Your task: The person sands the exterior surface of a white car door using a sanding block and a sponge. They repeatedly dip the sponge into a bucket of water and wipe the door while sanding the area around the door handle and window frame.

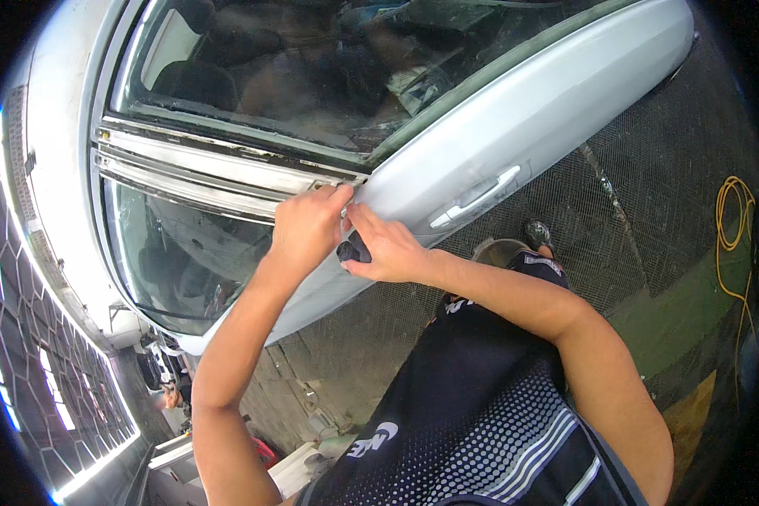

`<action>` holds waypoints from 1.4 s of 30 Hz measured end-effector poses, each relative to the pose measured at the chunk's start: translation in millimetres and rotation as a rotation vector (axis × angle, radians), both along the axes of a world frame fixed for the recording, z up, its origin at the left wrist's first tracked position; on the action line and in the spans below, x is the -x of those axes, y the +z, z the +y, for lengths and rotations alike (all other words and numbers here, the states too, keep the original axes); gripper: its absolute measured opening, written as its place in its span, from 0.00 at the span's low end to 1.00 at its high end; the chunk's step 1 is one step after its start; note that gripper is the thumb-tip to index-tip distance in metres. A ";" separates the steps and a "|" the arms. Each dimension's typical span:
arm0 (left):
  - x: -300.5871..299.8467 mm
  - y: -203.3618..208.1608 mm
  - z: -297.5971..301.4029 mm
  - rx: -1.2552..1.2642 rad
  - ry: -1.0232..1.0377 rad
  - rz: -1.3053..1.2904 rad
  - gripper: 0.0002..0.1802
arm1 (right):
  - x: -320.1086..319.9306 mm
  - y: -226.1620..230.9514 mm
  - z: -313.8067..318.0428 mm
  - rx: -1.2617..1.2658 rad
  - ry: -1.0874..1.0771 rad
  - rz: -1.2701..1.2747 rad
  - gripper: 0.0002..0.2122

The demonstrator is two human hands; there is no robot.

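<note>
My left hand point(309, 226) is closed at the lower end of the bare whitish door pillar point(202, 169), its fingertips pinched by the window sill. Whatever lies in that pinch is too small to make out. Close beside it, my right hand point(390, 250) reaches its index finger toward the left fingertips. A small black, crumpled-looking object point(356, 248) is gripped between its thumb and fingers; its kind is unclear. Both hands are at the top edge of the silver car door point(531, 110), where the front and rear windows meet.
A door handle point(481, 198) juts out right of my hands. Below the car, a round bucket-like container point(499, 251) stands near my foot point(538, 233) on the grated floor point(599, 219). A yellow cable point(720, 211) lies coiled at far right. Another person point(172, 396) appears in the left background.
</note>
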State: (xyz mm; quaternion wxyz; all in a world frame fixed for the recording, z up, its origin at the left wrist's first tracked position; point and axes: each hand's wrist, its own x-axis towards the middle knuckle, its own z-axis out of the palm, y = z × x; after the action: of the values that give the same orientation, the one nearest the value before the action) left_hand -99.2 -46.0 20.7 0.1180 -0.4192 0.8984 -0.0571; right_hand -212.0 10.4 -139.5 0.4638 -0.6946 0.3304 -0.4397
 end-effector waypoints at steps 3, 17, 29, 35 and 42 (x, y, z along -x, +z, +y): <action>3.3 7.9 -9.5 -0.025 -0.009 -0.012 0.12 | 3.3 2.5 -3.2 0.040 0.010 0.019 0.52; 5.3 13.1 -10.7 -0.043 -0.011 -0.097 0.13 | 6.5 5.2 -1.8 0.013 0.030 0.085 0.48; 21.2 15.7 -4.4 -0.035 -0.031 -0.137 0.12 | -0.5 -4.7 -2.1 0.062 0.005 0.092 0.51; 21.2 16.8 -13.2 -0.063 -0.059 -0.166 0.11 | 0.7 -2.6 -2.9 0.056 0.002 0.068 0.51; 19.0 20.0 -14.7 -0.072 -0.030 -0.211 0.14 | 4.5 -1.6 -3.8 0.068 -0.011 0.044 0.52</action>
State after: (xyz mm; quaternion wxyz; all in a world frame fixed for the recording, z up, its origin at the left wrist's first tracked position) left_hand -118.1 -60.7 40.7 0.2259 -0.3930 0.8886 -0.0705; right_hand -216.5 6.5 -141.1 0.4301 -0.7177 0.3288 -0.4379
